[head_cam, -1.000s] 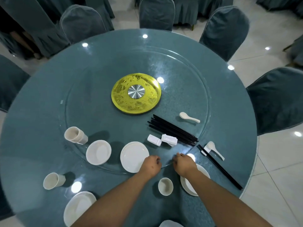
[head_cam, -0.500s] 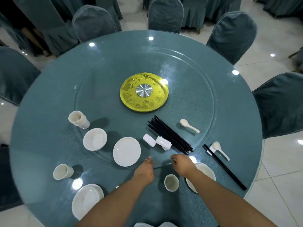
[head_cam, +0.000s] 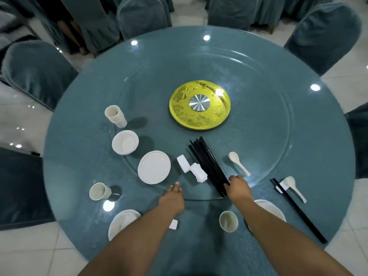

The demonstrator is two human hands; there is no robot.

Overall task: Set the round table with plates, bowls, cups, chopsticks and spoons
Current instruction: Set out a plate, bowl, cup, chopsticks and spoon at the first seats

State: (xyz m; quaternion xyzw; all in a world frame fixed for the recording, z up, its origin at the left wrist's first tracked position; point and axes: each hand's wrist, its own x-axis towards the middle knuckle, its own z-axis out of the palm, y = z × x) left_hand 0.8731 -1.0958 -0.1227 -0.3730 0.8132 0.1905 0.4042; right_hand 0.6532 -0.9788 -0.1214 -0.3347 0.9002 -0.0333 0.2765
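Observation:
On the glass turntable (head_cam: 258, 136) stand a cup stack (head_cam: 115, 116), a bowl stack (head_cam: 125, 142) and a plate stack (head_cam: 154, 167). Beside them are two white chopstick rests (head_cam: 183, 166), a bundle of black chopsticks (head_cam: 207, 162) and a white spoon (head_cam: 239, 163). My left hand (head_cam: 172, 198) reaches forward with straight fingers touching the turntable's near rim. My right hand (head_cam: 238, 188) lies on the near ends of the bundle, fingers curled down and fingertips hidden. Below it sit a cup (head_cam: 228, 221) and a plate (head_cam: 272, 212).
A laid pair of chopsticks (head_cam: 298, 212) and a spoon (head_cam: 292, 186) lie at the right. A cup (head_cam: 98, 191), a plate (head_cam: 121, 222) and a white rest (head_cam: 173, 224) sit at the left. A gold disc (head_cam: 199, 104) marks the centre. Covered chairs (head_cam: 37, 72) ring the table (head_cam: 79, 156).
The turntable has turned clockwise, carrying the stacks leftward and swinging the chopstick bundle steeper. My right hand now lies on the bundle's near ends; my left fingers have straightened.

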